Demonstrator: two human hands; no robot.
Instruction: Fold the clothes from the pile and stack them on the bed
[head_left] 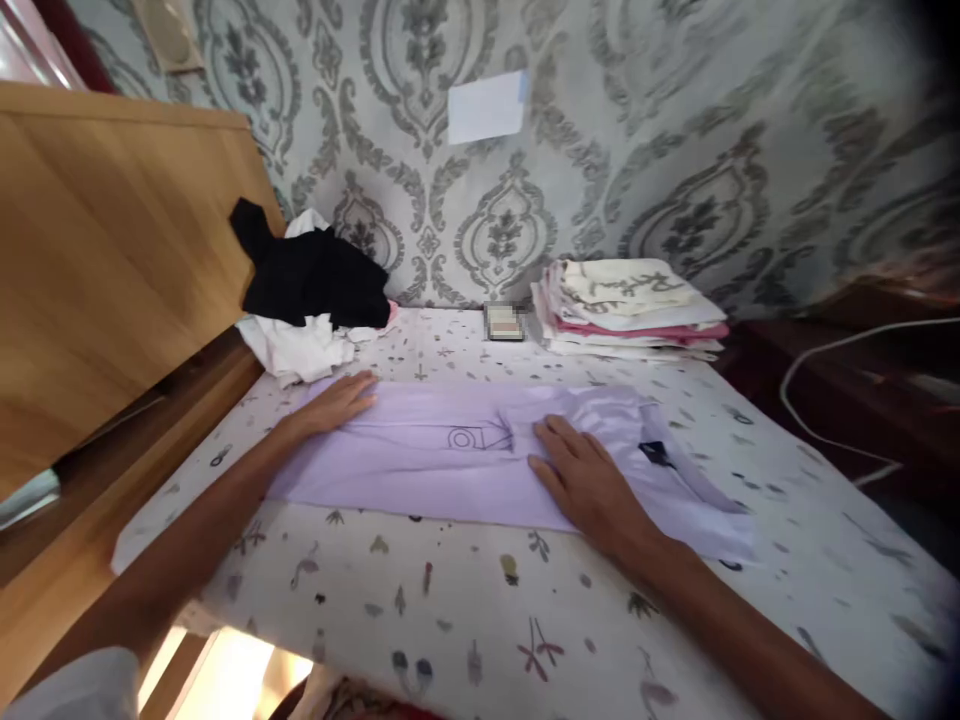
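A lilac garment with a small printed logo lies folded into a long strip across the patterned mattress. My left hand lies flat and open on the strip's left end. My right hand presses flat on the strip right of the logo, fingers stretched out. A small black tag shows on the garment's right end, past my right hand.
A heap of black and white clothes sits at the back left against the wooden headboard. A stack of folded clothes stands at the back right by the patterned wall. A small blurred object lies between them. A white cable runs at the right.
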